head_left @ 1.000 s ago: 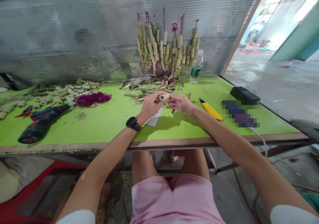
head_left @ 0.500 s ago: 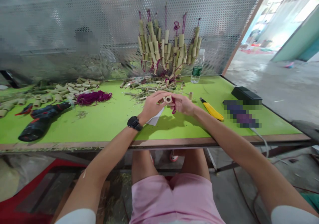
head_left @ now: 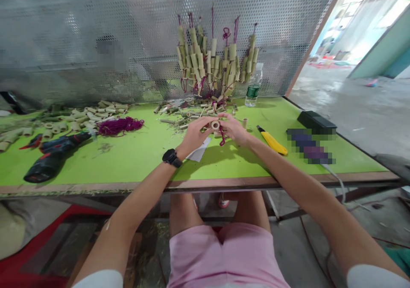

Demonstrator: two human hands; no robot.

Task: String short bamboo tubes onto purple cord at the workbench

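Near the middle of the green table, my left hand [head_left: 196, 135] is closed on a short bamboo tube [head_left: 215, 125] whose round opening faces me. My right hand [head_left: 235, 130] touches the tube's right side with its fingertips, fingers bent around it. A looped purple cord [head_left: 222, 141] hangs below, between the hands. Another pale piece shows just under the tube, partly hidden. White paper [head_left: 199, 151] lies on the table below my left hand. A small bamboo piece [head_left: 245, 123] stands just beyond my right hand.
A yellow cutter [head_left: 273, 142], black box [head_left: 317, 121] and water bottle [head_left: 253, 87] are at the right. Strung bamboo [head_left: 195, 59] hangs on the mesh panel [head_left: 137, 36]. Purple cord bundle [head_left: 120, 126], drill [head_left: 53, 157] and bamboo pieces [head_left: 86, 115] lie left on the table [head_left: 128, 164].
The bamboo tube has shifted slightly left and up. My right fingers have lifted and spread a little, and the purple loop shows further below them.
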